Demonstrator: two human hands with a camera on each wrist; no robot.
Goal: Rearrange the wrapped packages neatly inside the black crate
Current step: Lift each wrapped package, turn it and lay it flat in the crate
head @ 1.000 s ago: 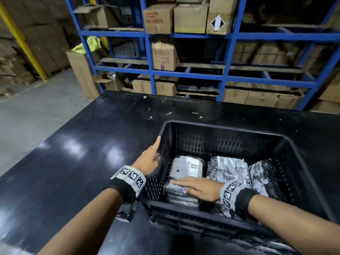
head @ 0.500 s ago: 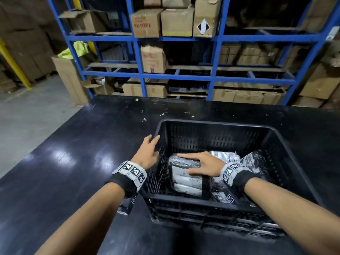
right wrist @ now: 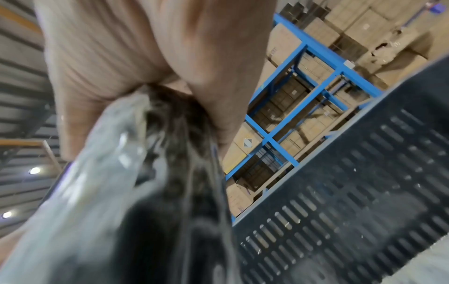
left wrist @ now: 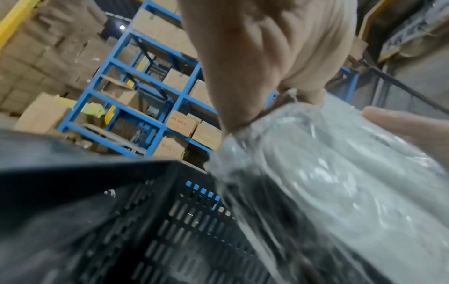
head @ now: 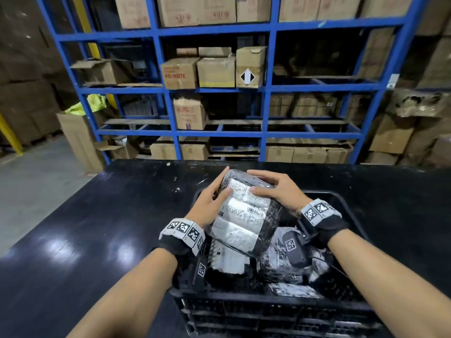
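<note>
A plastic-wrapped package (head: pixel 244 213) with white labels and a barcode is lifted above the black crate (head: pixel 268 306), tilted with its far end up. My left hand (head: pixel 210 203) grips its left edge, thumb on top. My right hand (head: pixel 275 189) grips its right far corner, fingers curled over the end. In the left wrist view the package (left wrist: pixel 340 173) fills the right side under my left hand (left wrist: pixel 267 57); in the right wrist view the wrap (right wrist: pixel 121 182) runs from my right hand (right wrist: pixel 145 57). More wrapped packages (head: pixel 280 262) lie in the crate below.
The crate sits on a black table (head: pixel 85 228) with bare surface to the left and behind. Blue shelving (head: pixel 219 89) stacked with cardboard boxes stands past the table's far edge. Concrete floor (head: pixel 29 186) lies at the left.
My left hand left the crate's rim and joined the right on a package. Both hands raised that package out of the crate. The head view tilted up.
</note>
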